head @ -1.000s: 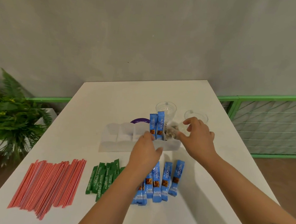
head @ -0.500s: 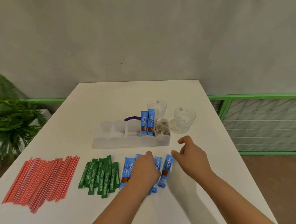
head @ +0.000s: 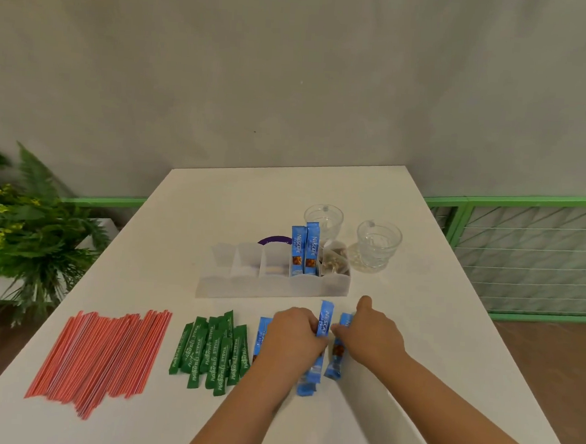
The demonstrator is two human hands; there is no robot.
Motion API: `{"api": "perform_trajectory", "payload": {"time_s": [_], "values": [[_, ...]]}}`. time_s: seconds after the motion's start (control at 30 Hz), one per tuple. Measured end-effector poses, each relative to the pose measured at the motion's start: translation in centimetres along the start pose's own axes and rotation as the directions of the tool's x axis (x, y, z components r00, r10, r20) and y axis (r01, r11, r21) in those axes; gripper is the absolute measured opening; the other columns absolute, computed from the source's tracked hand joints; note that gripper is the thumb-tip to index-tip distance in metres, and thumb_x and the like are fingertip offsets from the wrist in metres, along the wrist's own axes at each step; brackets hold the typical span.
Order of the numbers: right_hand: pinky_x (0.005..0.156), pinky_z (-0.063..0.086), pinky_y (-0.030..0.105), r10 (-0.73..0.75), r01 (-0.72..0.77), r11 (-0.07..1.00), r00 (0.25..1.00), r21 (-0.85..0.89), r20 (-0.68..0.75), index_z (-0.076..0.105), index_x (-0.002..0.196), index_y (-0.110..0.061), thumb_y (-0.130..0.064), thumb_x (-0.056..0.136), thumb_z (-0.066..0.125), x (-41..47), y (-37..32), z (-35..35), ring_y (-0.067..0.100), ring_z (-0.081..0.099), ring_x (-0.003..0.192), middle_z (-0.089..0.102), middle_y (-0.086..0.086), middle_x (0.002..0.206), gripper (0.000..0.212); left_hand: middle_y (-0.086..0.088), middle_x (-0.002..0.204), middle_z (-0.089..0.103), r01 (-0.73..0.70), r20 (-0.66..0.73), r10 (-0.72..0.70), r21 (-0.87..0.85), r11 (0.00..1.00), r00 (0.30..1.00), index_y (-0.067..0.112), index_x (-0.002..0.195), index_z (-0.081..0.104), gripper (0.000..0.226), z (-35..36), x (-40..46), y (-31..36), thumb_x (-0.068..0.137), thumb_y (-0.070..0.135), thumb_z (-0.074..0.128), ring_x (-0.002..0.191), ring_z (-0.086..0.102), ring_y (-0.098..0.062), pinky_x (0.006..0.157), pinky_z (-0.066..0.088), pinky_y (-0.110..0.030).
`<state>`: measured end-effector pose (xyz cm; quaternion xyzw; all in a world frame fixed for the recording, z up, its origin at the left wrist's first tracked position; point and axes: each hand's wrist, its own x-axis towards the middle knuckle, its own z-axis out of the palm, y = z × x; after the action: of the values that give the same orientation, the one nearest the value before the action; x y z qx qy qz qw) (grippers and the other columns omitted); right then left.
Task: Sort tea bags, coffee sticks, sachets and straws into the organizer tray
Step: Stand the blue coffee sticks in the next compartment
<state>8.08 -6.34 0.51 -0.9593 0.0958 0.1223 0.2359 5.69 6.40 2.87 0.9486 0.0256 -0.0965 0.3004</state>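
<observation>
Both hands work among the blue coffee sticks (head: 309, 377) lying on the white table (head: 415, 332) just in front of the tray (head: 270, 285); the left hand (head: 293, 335) grips one stick (head: 324, 321) with its top end raised; the right hand (head: 369, 333) curls its fingers onto the next stick (head: 336, 358), thumb raised; two more blue sticks (head: 304, 251) stand upright in a tray compartment, tea bags (head: 333, 262) beside them; green sachets (head: 213, 349) and red straws (head: 105, 351) lie to the left; two glass cups (head: 377, 246) stand behind the tray.
</observation>
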Motion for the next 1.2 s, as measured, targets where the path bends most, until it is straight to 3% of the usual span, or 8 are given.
{"api": "perform_trajectory", "payload": {"time_s": [0.13, 0.27, 0.4, 0.5, 0.6, 0.77, 0.97, 1.2], "values": [[0.067, 0.043, 0.032, 0.003, -0.003, 0.999, 1.000, -0.050, 0.007, 0.036, 0.111, -0.009, -0.036, 0.081, 0.067, 0.3, -0.6, 0.6, 0.029, 0.061, 0.095, 0.063, 0.011, 0.104, 0.051, 0.008, 0.063, 0.059, -0.038, -0.038, 0.037, -0.031, 0.999, 0.999, 0.025, 0.063, 0.053, 0.023, -1.8, -0.2, 0.0, 0.084, 0.023, 0.062, 0.064, 0.054, -0.007, 0.061, 0.042, -0.017], [0.066, 0.042, 0.031, 0.042, -0.041, 0.999, 0.998, -0.011, 0.039, 0.036, 0.111, -0.008, -0.024, 0.079, 0.069, 0.6, -0.8, 0.6, 0.029, 0.061, 0.096, 0.061, 0.012, 0.105, 0.049, 0.002, 0.080, 0.066, -0.043, -0.075, 0.038, -0.067, 0.997, 0.996, 0.016, 0.090, 0.065, 0.013, -3.7, 0.0, 0.2, 0.087, 0.027, 0.058, 0.078, 0.063, -0.016, 0.068, 0.049, -0.025], [0.067, 0.042, 0.029, 0.049, -0.053, 0.998, 0.992, 0.032, 0.118, 0.041, 0.110, -0.010, -0.029, 0.074, 0.076, 0.9, -0.2, 0.0, 0.026, 0.062, 0.095, 0.063, 0.010, 0.105, 0.054, -0.003, 0.086, 0.070, -0.068, -0.078, 0.055, -0.185, 0.980, 0.995, 0.019, 0.085, 0.061, 0.007, -5.8, 0.6, 0.5, 0.090, 0.023, 0.058, 0.080, 0.068, -0.018, 0.078, 0.057, -0.037], [0.066, 0.051, 0.030, 0.041, -0.062, 0.990, 0.986, 0.127, 0.165, 0.045, 0.106, -0.016, -0.029, 0.071, 0.079, 1.0, 0.2, -0.9, 0.022, 0.064, 0.083, 0.064, 0.006, 0.097, 0.050, 0.002, 0.079, 0.065, -0.095, -0.131, 0.068, -0.212, 0.973, 0.989, 0.026, 0.080, 0.054, 0.013, -7.2, 1.9, 0.5, 0.088, 0.018, 0.062, 0.078, 0.069, -0.020, 0.077, 0.058, -0.040], [0.058, 0.055, 0.030, 0.018, -0.069, 0.959, 0.983, 0.276, 0.182, 0.047, 0.102, -0.019, -0.022, 0.073, 0.078, 0.8, 0.1, -1.9, 0.020, 0.064, 0.064, 0.065, 0.008, 0.092, 0.043, -0.003, 0.084, 0.066, -0.128, -0.191, 0.089, -0.202, 0.971, 0.978, 0.016, 0.093, 0.061, 0.007, -8.4, 3.9, 0.5, 0.086, 0.014, 0.063, 0.079, 0.069, -0.023, 0.077, 0.057, -0.041], [0.049, 0.043, 0.023, -0.051, 0.005, 0.917, 0.993, 0.400, 0.105, 0.046, 0.102, -0.020, -0.021, 0.083, 0.069, 0.5, -0.6, -3.7, 0.012, 0.062, 0.053, 0.067, 0.000, 0.076, 0.030, -0.011, 0.095, 0.067, -0.124, -0.190, 0.098, -0.130, 0.984, 0.977, 0.007, 0.105, 0.060, 0.017, -8.8, 8.0, 0.3, 0.092, 0.016, 0.055, 0.083, 0.066, -0.028, 0.078, 0.054, -0.039], [0.059, 0.049, 0.029, -0.116, 0.104, 0.858, 0.993, 0.503, -0.009, 0.057, 0.086, -0.018, -0.018, 0.082, 0.070, 0.5, -1.8, -5.7, 0.011, 0.065, 0.054, 0.071, 0.002, 0.069, 0.013, -0.015, 0.097, 0.067, -0.131, -0.146, 0.113, -0.115, 0.985, 0.983, 0.003, 0.106, 0.060, 0.018, -7.9, 11.3, -0.1, 0.091, 0.013, 0.057, 0.087, 0.065, -0.029, 0.081, 0.054, -0.044], [0.060, 0.049, 0.034, -0.110, 0.141, 0.782, 0.990, 0.608, -0.087, 0.057, 0.085, -0.014, -0.016, 0.081, 0.070, 1.0, -3.0, -7.0, 0.011, 0.065, 0.053, 0.071, 0.004, 0.066, 0.015, -0.010, 0.095, 0.068, -0.136, -0.132, 0.115, -0.160, 0.978, 0.985, 0.008, 0.106, 0.062, 0.019, -7.4, 12.9, -0.6, 0.088, 0.011, 0.058, 0.087, 0.066, -0.026, 0.080, 0.056, -0.045]]}}
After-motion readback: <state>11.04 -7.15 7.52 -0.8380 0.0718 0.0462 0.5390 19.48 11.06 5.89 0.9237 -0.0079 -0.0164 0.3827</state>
